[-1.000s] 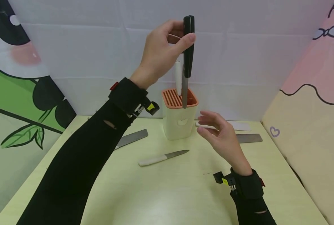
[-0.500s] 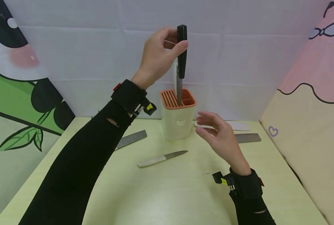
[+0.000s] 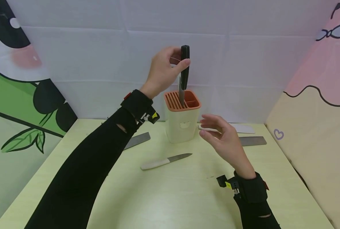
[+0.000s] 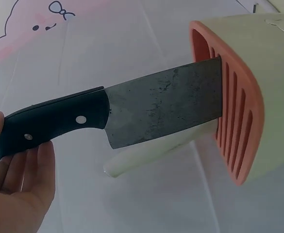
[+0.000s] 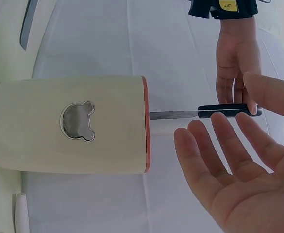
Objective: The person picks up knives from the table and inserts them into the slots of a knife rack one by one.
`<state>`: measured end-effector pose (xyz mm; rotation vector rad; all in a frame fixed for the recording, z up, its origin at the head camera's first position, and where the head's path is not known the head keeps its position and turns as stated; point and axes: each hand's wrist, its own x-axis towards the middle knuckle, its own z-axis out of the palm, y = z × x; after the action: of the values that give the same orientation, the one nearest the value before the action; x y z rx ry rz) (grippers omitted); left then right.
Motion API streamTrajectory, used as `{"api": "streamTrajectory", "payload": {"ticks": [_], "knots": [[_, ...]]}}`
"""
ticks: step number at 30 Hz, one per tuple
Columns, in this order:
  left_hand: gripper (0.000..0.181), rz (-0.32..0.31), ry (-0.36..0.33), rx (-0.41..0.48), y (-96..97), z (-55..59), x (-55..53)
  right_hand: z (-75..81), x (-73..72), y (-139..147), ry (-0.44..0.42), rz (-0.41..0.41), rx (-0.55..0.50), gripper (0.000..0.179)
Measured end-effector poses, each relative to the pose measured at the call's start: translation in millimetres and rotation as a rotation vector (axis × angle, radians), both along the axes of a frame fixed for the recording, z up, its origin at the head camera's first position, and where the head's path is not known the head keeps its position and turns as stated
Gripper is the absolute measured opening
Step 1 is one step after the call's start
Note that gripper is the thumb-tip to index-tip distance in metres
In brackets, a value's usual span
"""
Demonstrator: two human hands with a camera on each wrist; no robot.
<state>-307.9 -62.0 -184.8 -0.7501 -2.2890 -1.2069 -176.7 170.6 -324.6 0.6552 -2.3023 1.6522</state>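
Observation:
My left hand (image 3: 165, 68) pinches the black handle of a cleaver (image 4: 163, 104) between thumb and fingers. The broad blade points down, its end inside a slot of the orange slotted top (image 4: 239, 111) on a cream knife holder (image 3: 182, 127). Beside the blade, a white-handled knife (image 4: 161, 150) stands in the same holder. My right hand (image 3: 223, 138) hovers to the right of the holder, fingers loosely bent and holding nothing. In the right wrist view its fingers (image 5: 229, 141) spread in front of the bear-shaped window side.
A small white-handled knife (image 3: 165, 161) lies in front of the holder. One grey blade (image 3: 138, 140) lies at left, partly behind my left sleeve. At right, behind my right hand, lie a grey blade (image 3: 253, 140) and a white blade (image 3: 243, 128). A white cloth wall stands behind.
My left hand has lowered the cleaver and shifted it slightly left, from over the holder's front right into a slot. More of the blade is inside. My right hand has stayed almost still.

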Motion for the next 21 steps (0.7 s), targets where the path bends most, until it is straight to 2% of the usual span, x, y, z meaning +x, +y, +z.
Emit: {"api": "streamTrajectory", "payload": {"ticks": [7,21], "knots": [[0.037,-0.010,-0.008,-0.004,-1.2,-17.9,-5.4,0.3,-0.5,-0.7,0.007,0.003,0.002,0.051],[0.040,-0.025,-0.049,-0.001,-2.0,-46.0,-10.5,-0.9,-1.9,-1.6,0.009,-0.003,0.007,0.051]]}}
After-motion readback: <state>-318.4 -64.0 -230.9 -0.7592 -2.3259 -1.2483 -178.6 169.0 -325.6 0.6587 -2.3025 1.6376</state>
